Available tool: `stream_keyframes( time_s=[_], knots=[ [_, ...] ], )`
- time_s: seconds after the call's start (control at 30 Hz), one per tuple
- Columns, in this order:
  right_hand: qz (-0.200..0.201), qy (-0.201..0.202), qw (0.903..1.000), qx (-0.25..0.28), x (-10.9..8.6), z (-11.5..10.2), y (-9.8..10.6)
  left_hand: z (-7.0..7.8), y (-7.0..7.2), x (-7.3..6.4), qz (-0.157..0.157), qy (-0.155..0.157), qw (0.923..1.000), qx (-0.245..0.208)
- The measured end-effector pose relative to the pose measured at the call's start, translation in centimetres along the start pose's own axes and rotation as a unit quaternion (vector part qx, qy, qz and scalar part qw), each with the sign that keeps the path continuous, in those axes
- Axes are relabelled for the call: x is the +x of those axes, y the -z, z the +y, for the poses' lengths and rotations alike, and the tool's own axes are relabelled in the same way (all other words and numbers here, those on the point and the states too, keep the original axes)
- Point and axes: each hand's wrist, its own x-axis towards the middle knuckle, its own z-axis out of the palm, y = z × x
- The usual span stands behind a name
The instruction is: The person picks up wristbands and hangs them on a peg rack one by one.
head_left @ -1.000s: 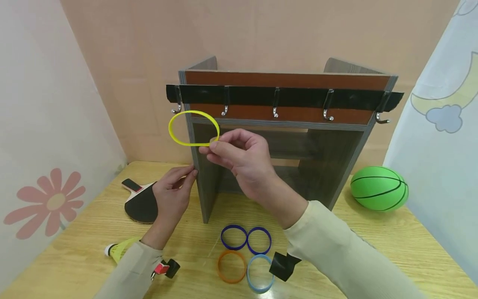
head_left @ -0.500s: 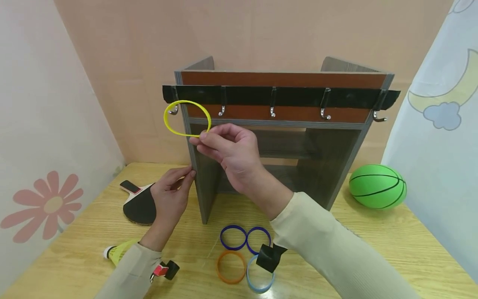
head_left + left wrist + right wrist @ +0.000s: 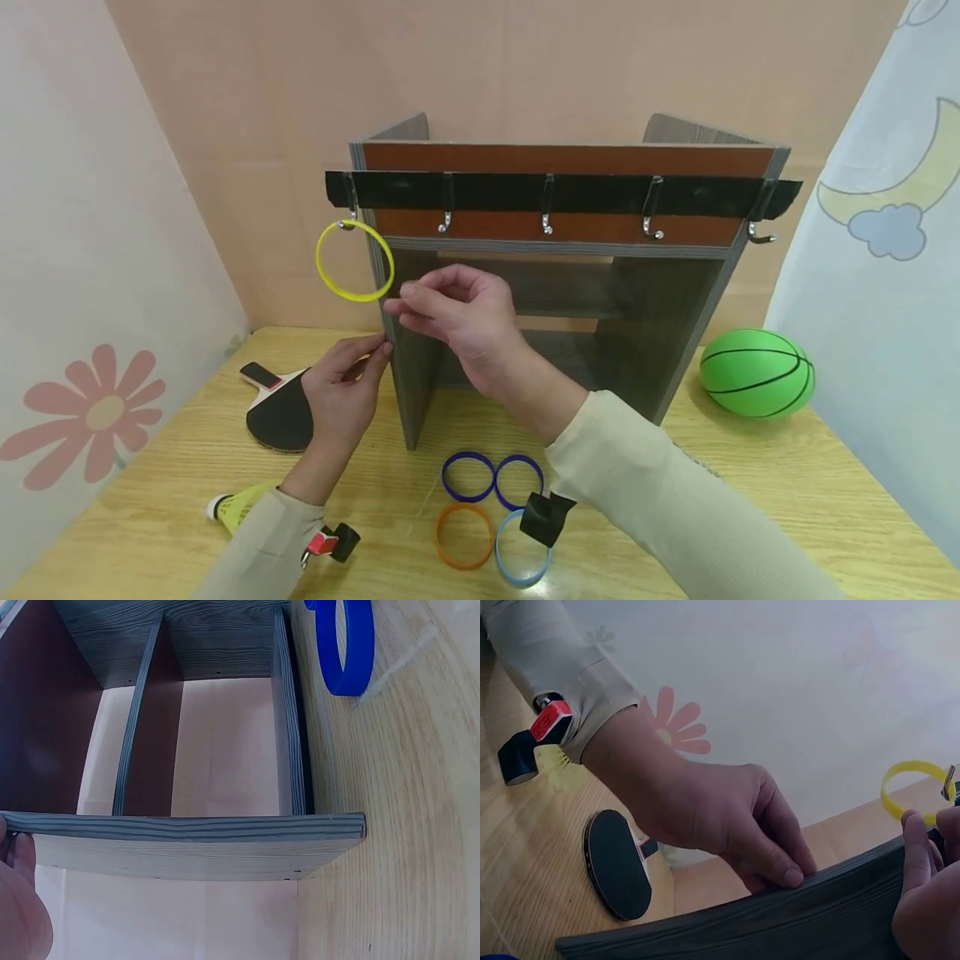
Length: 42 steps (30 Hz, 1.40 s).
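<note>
A yellow silicone wristband (image 3: pixel 318 260) hangs from the leftmost metal hook (image 3: pixel 353 202) of the dark wooden shelf (image 3: pixel 570 156). My right hand (image 3: pixel 476 329) is just right of the wristband, thumb and fingertips bent close together with nothing between them; a small gap separates them from the band. In the right wrist view those fingers (image 3: pixel 917 851) overlap the wristband's lower edge (image 3: pixel 887 793). My left hand (image 3: pixel 343 396) pinches the front edge of the shelf's left side panel (image 3: pixel 408 367) low down. The left wrist view shows only part of that hand (image 3: pixel 22 907) at the panel edge.
Two dark blue wristbands (image 3: pixel 445 479), an orange one (image 3: pixel 438 537) and a light blue one (image 3: pixel 498 554) lie on the table (image 3: pixel 637 550). A table tennis paddle (image 3: pixel 277 421) and a yellow shuttlecock (image 3: pixel 243 504) lie left, a green ball (image 3: pixel 757 375) right. Several other hooks line the black strip (image 3: pixel 495 192).
The yellow wristband went up and left to the leftmost hook and now hangs there, lower than half a second ago. My right hand let go of it. The left hand kept its hold.
</note>
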Motion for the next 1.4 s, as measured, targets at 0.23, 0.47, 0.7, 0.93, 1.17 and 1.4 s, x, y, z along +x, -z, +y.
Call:
stream_keyframes(
  time_s=[0.23, 0.47, 0.7, 0.93, 1.17, 1.4],
  knots=[
    [0.012, -0.021, 0.9984, -0.051, -1.0, 0.2, 1.9, 0.1, 0.0, 0.0, 0.000, 0.002, 1.0000, -0.003],
    [-0.002, -0.064, 0.9885, -0.137, -3.5, 1.0, 5.3, 0.0, 0.0, -0.1, 0.001, 0.000, 1.0000, -0.009],
    [-0.025, -0.106, 0.9558, -0.273, -6.5, 2.9, 10.5, 0.7, -0.3, 0.3, 0.001, 0.000, 0.9996, -0.029],
    [-0.044, -0.145, 0.9279, -0.341, -8.9, 5.4, 15.3, 0.3, -0.1, 0.1, 0.005, 0.007, 0.9997, -0.024],
    [-0.063, -0.168, 0.9068, -0.381, -10.1, 7.8, 18.1, 0.7, -0.1, 0.1, 0.013, 0.010, 0.9992, -0.037],
    [-0.060, -0.165, 0.8952, -0.409, -10.1, 9.2, 18.9, 2.6, -0.4, 0.7, 0.002, 0.008, 0.9996, -0.027]
  ],
)
